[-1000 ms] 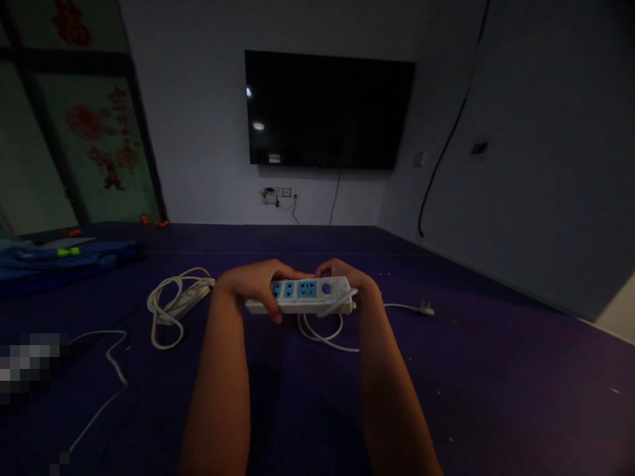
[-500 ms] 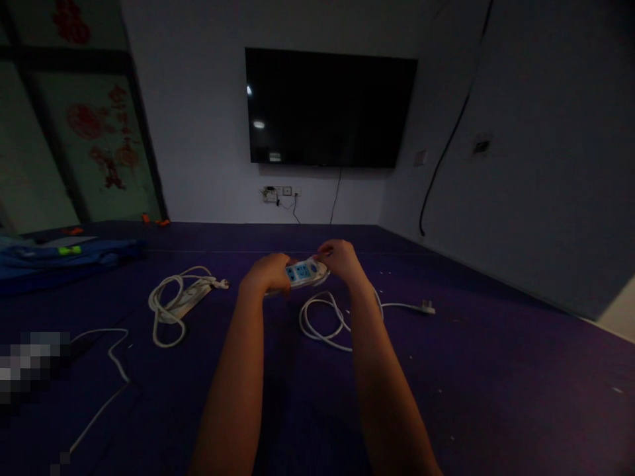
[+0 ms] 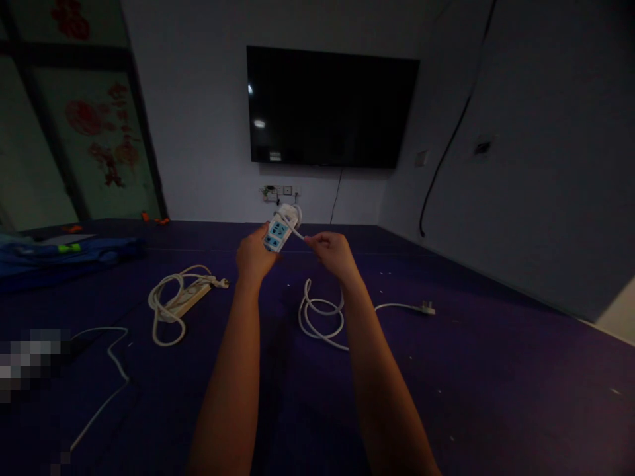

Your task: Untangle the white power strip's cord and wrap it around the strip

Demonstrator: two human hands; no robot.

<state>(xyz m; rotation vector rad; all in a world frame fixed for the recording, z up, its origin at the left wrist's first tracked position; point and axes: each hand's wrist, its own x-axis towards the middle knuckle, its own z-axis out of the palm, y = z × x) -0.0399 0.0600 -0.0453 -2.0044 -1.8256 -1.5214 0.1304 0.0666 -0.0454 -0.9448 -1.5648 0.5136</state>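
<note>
My left hand (image 3: 253,256) grips a white power strip (image 3: 279,229) with blue sockets, holding it upright and tilted, well above the purple floor. My right hand (image 3: 331,250) pinches the strip's white cord (image 3: 320,316) just beside the strip's upper end. The cord drops behind my right wrist, lies in loose loops on the floor and runs right to its plug (image 3: 426,308).
A second white power strip with coiled cord (image 3: 176,302) lies on the purple floor (image 3: 496,370) at the left. A thin white cable (image 3: 106,370) trails at lower left. Blue fabric (image 3: 64,254) lies far left. A black TV (image 3: 330,106) hangs on the wall.
Both hands lifted the power strip up and away from me, turning it from flat to upright. My right hand shifted from the strip's end onto the cord.
</note>
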